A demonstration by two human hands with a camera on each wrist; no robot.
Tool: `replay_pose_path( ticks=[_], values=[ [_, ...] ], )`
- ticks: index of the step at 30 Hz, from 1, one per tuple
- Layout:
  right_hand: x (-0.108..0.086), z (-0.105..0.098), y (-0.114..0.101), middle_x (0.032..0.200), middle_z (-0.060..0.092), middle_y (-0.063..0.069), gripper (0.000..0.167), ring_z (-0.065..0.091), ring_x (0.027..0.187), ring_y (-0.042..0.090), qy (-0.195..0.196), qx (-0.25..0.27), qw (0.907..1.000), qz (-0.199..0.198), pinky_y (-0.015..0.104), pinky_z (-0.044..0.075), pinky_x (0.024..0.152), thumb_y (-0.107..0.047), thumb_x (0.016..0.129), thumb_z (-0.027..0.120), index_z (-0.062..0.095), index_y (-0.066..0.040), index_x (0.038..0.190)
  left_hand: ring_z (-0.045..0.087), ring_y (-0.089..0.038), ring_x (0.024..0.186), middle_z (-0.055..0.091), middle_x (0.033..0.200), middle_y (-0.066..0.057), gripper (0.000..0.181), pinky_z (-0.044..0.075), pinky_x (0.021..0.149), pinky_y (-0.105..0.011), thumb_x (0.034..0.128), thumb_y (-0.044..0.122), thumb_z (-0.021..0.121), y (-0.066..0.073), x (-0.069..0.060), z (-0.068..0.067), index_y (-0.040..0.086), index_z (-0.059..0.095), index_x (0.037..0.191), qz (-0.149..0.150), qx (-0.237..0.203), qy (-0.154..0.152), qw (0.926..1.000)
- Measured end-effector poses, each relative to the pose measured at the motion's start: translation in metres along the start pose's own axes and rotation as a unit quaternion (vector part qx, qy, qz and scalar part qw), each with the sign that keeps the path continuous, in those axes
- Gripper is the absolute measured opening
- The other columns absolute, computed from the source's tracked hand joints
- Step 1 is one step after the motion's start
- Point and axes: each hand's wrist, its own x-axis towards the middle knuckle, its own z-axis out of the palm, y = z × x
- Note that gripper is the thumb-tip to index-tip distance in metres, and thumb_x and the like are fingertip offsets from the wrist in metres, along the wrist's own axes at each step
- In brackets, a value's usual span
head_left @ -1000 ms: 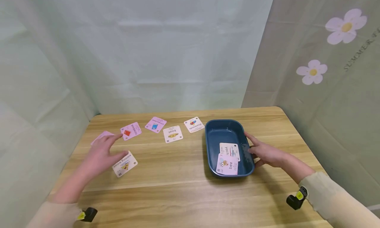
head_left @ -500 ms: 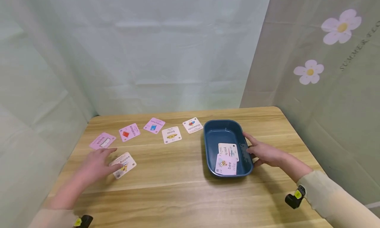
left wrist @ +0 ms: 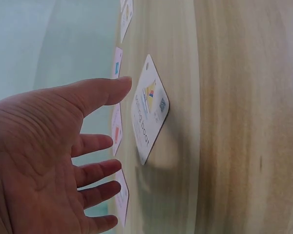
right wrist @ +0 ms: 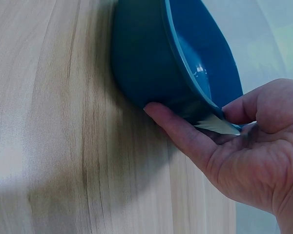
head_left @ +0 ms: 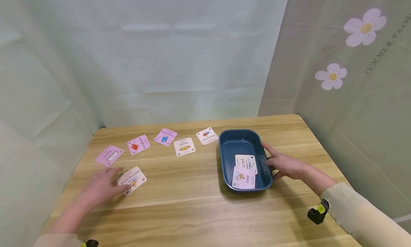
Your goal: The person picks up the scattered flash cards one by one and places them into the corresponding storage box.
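Observation:
My left hand (head_left: 101, 186) hovers at the left edge of the sailing boat card (head_left: 136, 179), its thumb over the picture in the head view. In the left wrist view the fingers are spread apart and the palm holds nothing; the sailing boat card (left wrist: 150, 112) lies on the wood beyond the thumb tip. At the right, my right hand (head_left: 285, 165) grips the right side of a dark blue dish (head_left: 236, 132). Its thumb lies along the outer wall and a finger reaches the rim of the dish (right wrist: 141, 53) in the right wrist view. Other fingertips are hidden.
Inside the dish, a bee card (head_left: 243, 179) overlaps a yacht card (head_left: 245, 161). Along the back lie a book card (head_left: 110, 156), a notebook card (head_left: 138, 144), a blue-book picture card (head_left: 165, 137), a boat card (head_left: 184, 147) and a spaceship card (head_left: 207, 136). Curtains enclose the table (head_left: 186, 218).
My left hand has drawn back toward me from the book and notebook cards to the sailing boat card, uncovering the book card. The right hand keeps its hold on the dish.

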Motion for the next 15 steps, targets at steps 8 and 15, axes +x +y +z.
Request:
replay_pose_path(
  ticks=[8,15],
  values=[
    [-0.0002,0.0007,-0.0007,0.157,0.020,0.040,0.079,0.053,0.124,0.044,-0.003,-0.003,1.0000,0.004,0.056,0.056,0.086,-0.005,0.105,0.037,-0.009,-0.027,0.164,0.043,-0.066,0.119,0.046,0.135,-0.044,0.092,0.034,0.094,-0.078,0.0801,0.059,0.080,-0.0040,-0.0064,0.0062,-0.007,0.054,0.138,-0.016,-0.006,-0.002,0.9999],
    [-0.0003,0.0000,-0.0014,0.158,0.019,0.039,0.080,0.053,0.125,0.045,0.000,-0.007,1.0000,0.006,0.056,0.057,0.086,-0.005,0.105,0.038,-0.009,-0.029,0.164,0.043,-0.065,0.117,0.045,0.134,-0.045,0.092,0.035,0.093,-0.077,0.0781,0.057,0.082,-0.0057,-0.0060,0.0090,-0.009,0.054,0.137,-0.028,-0.011,0.006,0.9995]
  ],
)
